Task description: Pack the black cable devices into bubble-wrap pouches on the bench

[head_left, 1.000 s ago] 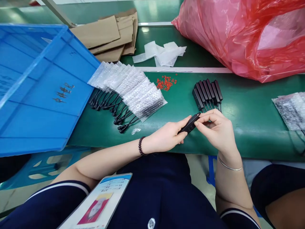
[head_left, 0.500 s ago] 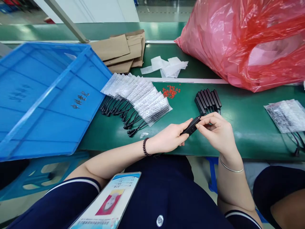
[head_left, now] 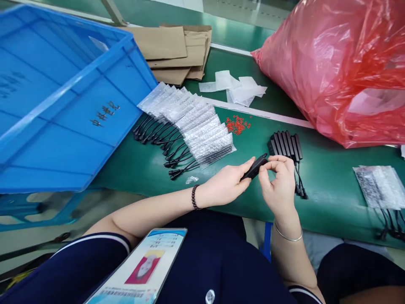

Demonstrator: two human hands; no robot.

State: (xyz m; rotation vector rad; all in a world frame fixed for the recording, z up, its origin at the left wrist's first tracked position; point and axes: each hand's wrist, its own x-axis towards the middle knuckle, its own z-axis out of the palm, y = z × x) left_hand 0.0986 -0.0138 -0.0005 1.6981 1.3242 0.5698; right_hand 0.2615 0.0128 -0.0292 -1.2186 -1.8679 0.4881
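My left hand (head_left: 228, 183) is wrapped round a small black box-shaped device (head_left: 255, 168), tilted up to the right, with a small loop or tab at its far end. Close by that end is my right hand (head_left: 280, 181), thumb and fingertips pinched together. Whatever the pinch holds is too small to make out. Just beyond the right hand stands a row of similar black devices (head_left: 286, 145) with short cables. To the left lies an overlapping row of bubble-wrap sleeves (head_left: 205, 131) with black cables sticking out. Small orange rings (head_left: 238, 125) lie in a pile between them.
A blue crate (head_left: 117, 105) stands at the left, with cardboard sheets (head_left: 167, 46) behind it. White slips (head_left: 234, 86) lie at the back. A large red plastic bag (head_left: 300, 71) fills the back right. More bubble-wrapped pieces (head_left: 379, 185) lie at the right edge of the green table.
The view has shifted and turned a little. My right hand has drawn back slightly and its fingers have curled closer together. The device stays in my left hand.
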